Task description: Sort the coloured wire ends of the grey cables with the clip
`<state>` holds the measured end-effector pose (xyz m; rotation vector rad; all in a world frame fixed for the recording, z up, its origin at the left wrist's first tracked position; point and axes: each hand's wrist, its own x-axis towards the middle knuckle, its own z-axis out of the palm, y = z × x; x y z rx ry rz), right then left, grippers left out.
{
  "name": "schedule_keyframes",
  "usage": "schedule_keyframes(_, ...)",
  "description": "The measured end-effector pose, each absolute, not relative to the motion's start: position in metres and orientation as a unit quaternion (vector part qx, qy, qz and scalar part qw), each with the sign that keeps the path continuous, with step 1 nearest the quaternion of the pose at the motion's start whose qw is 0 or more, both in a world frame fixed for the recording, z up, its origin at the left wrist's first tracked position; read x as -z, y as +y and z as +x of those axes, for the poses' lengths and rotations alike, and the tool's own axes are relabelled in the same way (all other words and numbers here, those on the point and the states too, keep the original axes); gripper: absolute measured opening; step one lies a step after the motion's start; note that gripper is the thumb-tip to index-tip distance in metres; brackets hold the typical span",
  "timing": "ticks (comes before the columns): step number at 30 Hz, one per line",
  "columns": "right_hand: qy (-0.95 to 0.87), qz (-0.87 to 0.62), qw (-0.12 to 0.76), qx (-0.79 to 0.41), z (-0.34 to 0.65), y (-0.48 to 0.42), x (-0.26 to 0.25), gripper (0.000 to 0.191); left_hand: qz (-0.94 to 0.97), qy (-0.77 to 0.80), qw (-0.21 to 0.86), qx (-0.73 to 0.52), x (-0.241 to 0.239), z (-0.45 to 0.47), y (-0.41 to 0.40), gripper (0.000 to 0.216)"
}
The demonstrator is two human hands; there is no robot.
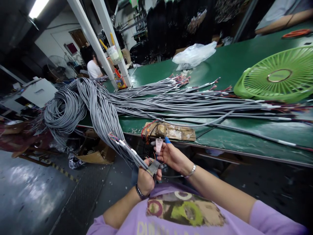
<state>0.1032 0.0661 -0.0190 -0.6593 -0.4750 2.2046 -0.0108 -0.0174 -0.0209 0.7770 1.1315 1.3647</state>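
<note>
My left hand (145,181) is closed around several grey cables (138,160) just below the table's front edge. A flat dark-grey piece (154,167) sits at the top of that grip; its kind is hard to make out. Thin coloured wires (151,159) stick out beside it. Facing it, my right hand (172,156) holds a small translucent, pinkish-white connector (158,146) in its fingers, with fine wires below it. A blue cover (167,140) wraps one of its fingertips. More cable ends with white sleeves (126,145) lie to the left of my hands.
Long grey cables (146,106) run across the green table (220,70), with a coil (65,107) at the left. A wooden board (181,131) lies at the front edge. A green fan (276,75) and plastic bag (194,55) stand behind. Other people are at far left and top right.
</note>
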Motion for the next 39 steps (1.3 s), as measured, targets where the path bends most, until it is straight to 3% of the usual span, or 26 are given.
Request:
schedule_keyframes(4, -0.232, -0.251, 0.418, -0.842, 0.103, 0.067, 0.016, 0.025, 0.339, 0.468, 0.587, -0.568, 0.012, -0.011, -0.016, 0.034)
schedule_keyframes(10, -0.201, -0.243, 0.422, -0.85, 0.1, 0.066, 0.021, 0.025, 0.292, 0.452, 0.624, -0.566, 0.004, -0.005, -0.003, 0.036)
schedule_keyframes(27, -0.183, -0.244, 0.447, -0.841, 0.095, 0.07, 0.031, 0.021, 0.279, 0.494, 0.61, -0.553, 0.012, -0.001, -0.005, 0.032)
schedule_keyframes(39, -0.167, -0.233, 0.412, -0.865, 0.099, 0.067, 0.026, 0.021, 0.315, 0.49, 0.576, -0.573, 0.016, -0.002, -0.008, 0.035)
